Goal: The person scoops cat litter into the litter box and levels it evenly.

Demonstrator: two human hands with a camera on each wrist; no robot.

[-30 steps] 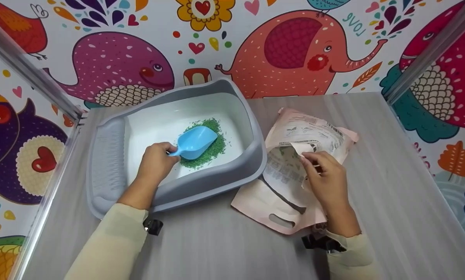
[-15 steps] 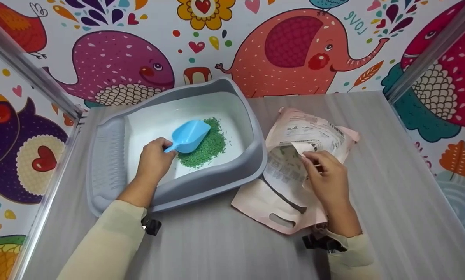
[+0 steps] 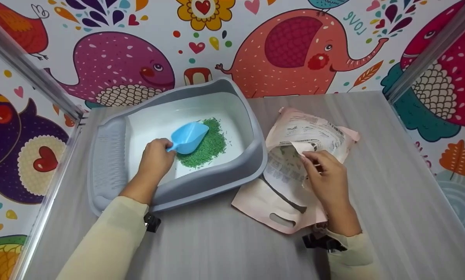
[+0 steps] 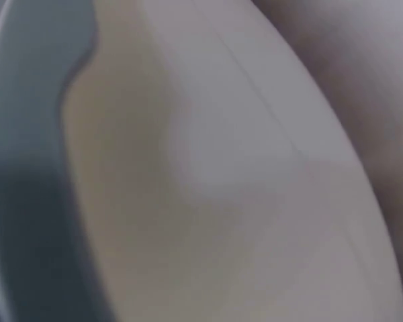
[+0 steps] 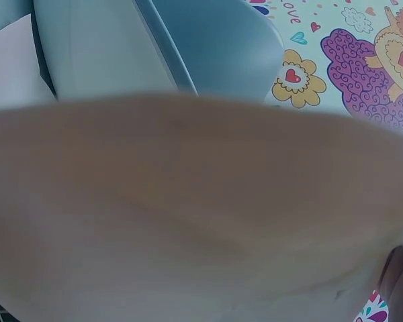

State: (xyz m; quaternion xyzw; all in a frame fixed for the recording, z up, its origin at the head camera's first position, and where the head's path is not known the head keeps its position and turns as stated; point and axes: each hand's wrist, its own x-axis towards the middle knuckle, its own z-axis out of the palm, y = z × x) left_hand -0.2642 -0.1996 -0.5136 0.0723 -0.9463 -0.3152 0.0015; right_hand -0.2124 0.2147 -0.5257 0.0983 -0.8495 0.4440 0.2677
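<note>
My left hand (image 3: 156,159) grips the short handle of a light blue scoop (image 3: 187,138) inside a grey and white litter box (image 3: 240,175). The scoop's bowl looks empty and lies over the left part of a pile of green pellets (image 3: 209,149). With thumb and fingers, my right hand (image 3: 327,175) pinches the edge of an opened pink and white bag (image 3: 308,128) to the right of the box. A few green bits show inside the bag's mouth. Blurred surfaces fill the left wrist view, and skin covers most of the right wrist view.
The litter box has a ribbed grey step (image 3: 107,159) at its left end. The bag's torn handle flap (image 3: 271,210) lies toward me on the wood-grain table (image 3: 395,186). A wall with printed cartoon animals (image 3: 286,50) stands behind, and metal posts (image 3: 430,54) rise at the sides.
The scoop has moved left and slightly back from over the middle of the pellets, uncovering more of the pile. My right hand and the bag have stayed still.
</note>
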